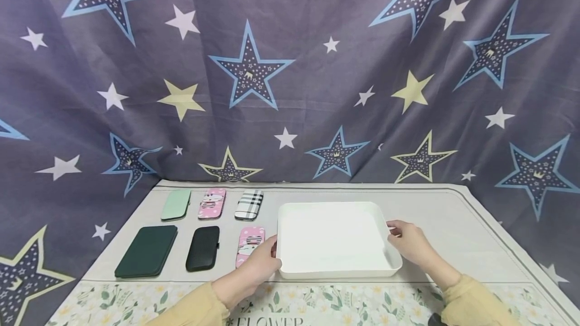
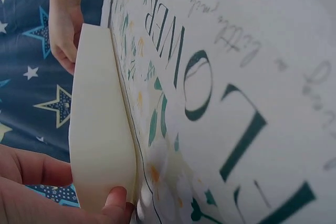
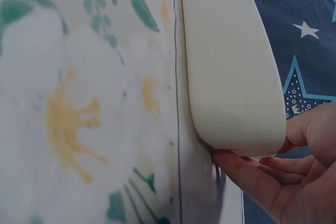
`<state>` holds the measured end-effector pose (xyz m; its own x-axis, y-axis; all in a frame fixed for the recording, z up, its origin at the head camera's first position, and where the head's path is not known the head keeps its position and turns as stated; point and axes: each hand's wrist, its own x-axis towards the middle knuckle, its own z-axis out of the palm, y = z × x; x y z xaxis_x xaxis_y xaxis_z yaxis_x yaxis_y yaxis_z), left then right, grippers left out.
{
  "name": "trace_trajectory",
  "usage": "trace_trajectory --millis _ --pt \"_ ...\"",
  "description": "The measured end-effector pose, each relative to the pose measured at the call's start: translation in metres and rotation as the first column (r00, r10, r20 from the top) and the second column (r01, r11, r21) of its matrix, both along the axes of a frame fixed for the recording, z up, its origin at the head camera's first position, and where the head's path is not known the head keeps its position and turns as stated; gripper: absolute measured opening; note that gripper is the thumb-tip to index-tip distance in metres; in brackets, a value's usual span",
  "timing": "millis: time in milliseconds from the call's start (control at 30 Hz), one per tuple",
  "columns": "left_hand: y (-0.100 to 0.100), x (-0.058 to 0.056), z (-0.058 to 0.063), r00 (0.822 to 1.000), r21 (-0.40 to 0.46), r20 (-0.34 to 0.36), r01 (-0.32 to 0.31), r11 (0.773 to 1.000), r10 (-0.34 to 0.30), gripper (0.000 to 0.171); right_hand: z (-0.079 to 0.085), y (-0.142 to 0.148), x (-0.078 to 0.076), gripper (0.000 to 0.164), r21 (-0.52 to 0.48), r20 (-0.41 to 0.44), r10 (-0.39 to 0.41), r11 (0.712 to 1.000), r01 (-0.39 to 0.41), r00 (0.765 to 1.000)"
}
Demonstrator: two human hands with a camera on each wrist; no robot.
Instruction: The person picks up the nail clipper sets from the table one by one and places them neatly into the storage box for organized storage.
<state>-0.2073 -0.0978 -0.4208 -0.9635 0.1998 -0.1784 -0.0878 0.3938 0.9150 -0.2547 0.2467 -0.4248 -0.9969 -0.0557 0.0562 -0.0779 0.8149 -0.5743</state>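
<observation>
A white rectangular tray (image 1: 335, 238) with low walls sits in the middle right of the head view, bare inside. My left hand (image 1: 260, 264) grips its left end near the front corner. In the left wrist view, the thumb (image 2: 116, 199) of that hand lies against the tray's outer wall (image 2: 100, 114). At the opposite end my right hand (image 1: 410, 243) holds the tray's right side. The right wrist view shows fingers of the right hand (image 3: 294, 177) at the rim and low on the rounded corner. Whether the tray's base touches the table cannot be told.
Left of the tray lie a mint case (image 1: 175, 205), a pink case (image 1: 211, 204), a plaid case (image 1: 249, 205), a dark green flat case (image 1: 146, 251), a black case (image 1: 202, 248) and another pink case (image 1: 250, 240), partly hidden by my left hand. A star-patterned curtain (image 1: 308, 89) hangs behind.
</observation>
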Motion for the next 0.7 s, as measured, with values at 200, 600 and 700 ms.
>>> trace_trajectory --millis 200,600,700 --pt "-0.0047 0.0033 0.0018 1.000 0.009 -0.010 0.006 1.000 -0.005 0.071 -0.0029 -0.0039 0.0025 0.040 -0.017 -0.019 0.007 1.000 -0.007 1.000" --pt "-0.0094 0.0059 0.0070 1.000 0.002 0.017 0.001 1.000 -0.001 0.070 -0.0022 -0.0080 0.0051 0.041 -0.027 0.012 -0.006 1.000 0.006 1.000" --pt "-0.0105 0.0060 0.0068 1.000 -0.002 0.022 0.006 1.000 -0.006 0.069 -0.0017 -0.0081 0.0063 0.041 -0.027 0.018 -0.006 1.000 0.006 1.000"
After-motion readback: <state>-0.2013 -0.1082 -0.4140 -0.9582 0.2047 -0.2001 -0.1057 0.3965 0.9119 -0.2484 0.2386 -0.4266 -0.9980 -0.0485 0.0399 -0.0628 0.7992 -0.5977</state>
